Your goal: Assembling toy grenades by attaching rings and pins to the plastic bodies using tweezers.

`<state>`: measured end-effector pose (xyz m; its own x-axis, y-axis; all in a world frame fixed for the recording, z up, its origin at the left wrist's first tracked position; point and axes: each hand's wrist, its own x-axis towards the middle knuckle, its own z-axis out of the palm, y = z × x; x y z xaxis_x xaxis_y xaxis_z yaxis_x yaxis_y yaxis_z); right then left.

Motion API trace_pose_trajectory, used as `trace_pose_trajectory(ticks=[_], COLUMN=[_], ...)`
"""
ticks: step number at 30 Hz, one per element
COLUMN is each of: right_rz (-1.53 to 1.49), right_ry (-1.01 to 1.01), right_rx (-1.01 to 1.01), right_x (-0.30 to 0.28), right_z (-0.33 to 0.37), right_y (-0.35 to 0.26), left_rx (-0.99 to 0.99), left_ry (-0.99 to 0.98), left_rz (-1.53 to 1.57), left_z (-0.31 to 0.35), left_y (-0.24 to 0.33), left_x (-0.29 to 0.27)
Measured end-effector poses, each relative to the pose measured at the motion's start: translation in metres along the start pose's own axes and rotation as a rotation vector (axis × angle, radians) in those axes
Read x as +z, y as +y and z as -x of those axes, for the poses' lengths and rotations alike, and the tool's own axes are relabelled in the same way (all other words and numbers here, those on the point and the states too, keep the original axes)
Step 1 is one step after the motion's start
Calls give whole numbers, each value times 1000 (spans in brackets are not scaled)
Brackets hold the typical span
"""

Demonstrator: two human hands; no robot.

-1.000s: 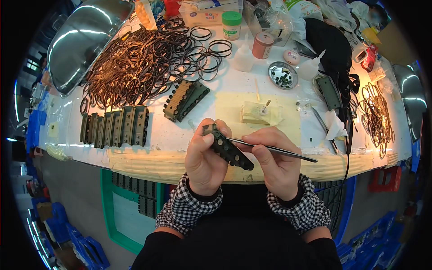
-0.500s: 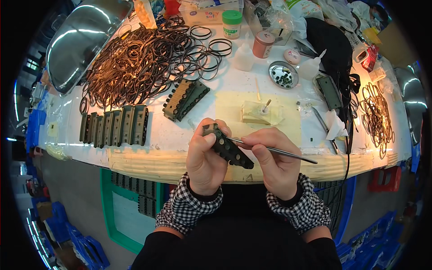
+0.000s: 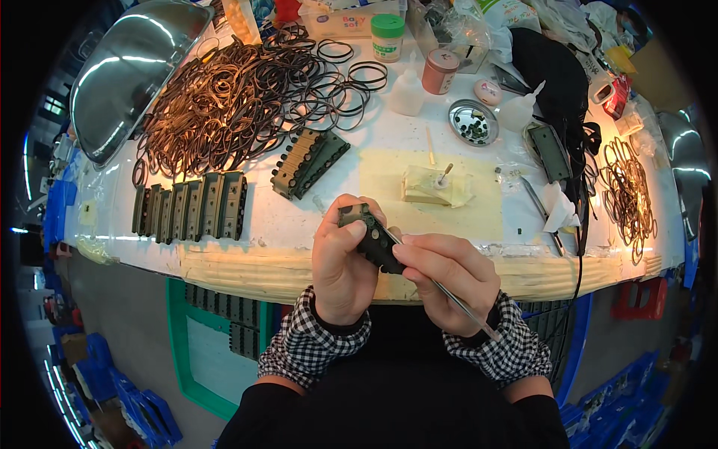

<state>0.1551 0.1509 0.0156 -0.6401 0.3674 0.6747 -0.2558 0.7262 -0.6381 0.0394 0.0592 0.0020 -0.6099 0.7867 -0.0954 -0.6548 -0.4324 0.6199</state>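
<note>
A dark green toy tank hull [image 3: 381, 251] with small round wheels along its side is tilted over the table's front edge. My left hand [image 3: 340, 262] is closed around its far end, thumb pressed on the side. In my right hand [image 3: 452, 277] a slim metal tool [image 3: 461, 305] is pinched, its far tip against the hull and its other end reaching back over the wrist. The right fingertips meet the hull's near end. Beyond the hands stands a small cream block [image 3: 423, 188] wrapped in film, with a short pin on top.
Several green hulls stand in a row [image 3: 193, 208] at left; more lie near a heap of black rubber tracks [image 3: 217, 105]. A metal dish [image 3: 473, 135] of small parts, a squeeze bottle [image 3: 406, 93] and a green-lidded jar [image 3: 387, 49] sit behind. A green crate [image 3: 179, 352] lies below.
The tool's outer end has swung down toward my right wrist, and its slant is steeper. My right fingers have moved in against the hull. The hull has turned slightly in my left hand.
</note>
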Motion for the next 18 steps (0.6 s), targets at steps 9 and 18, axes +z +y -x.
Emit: trace_pose_trajectory(ticks=[9,18], right_rz=[28,-114], right_ry=[-26,-11], right_rx=[-71,109], right_x=[-1,-5], right_z=[4,2], right_y=[4,2], left_rx=[-28,-49], left_ry=[-3,-63], left_rz=[-48,86], left_z=[0,0], left_y=[3,-1], left_x=[-3,-11])
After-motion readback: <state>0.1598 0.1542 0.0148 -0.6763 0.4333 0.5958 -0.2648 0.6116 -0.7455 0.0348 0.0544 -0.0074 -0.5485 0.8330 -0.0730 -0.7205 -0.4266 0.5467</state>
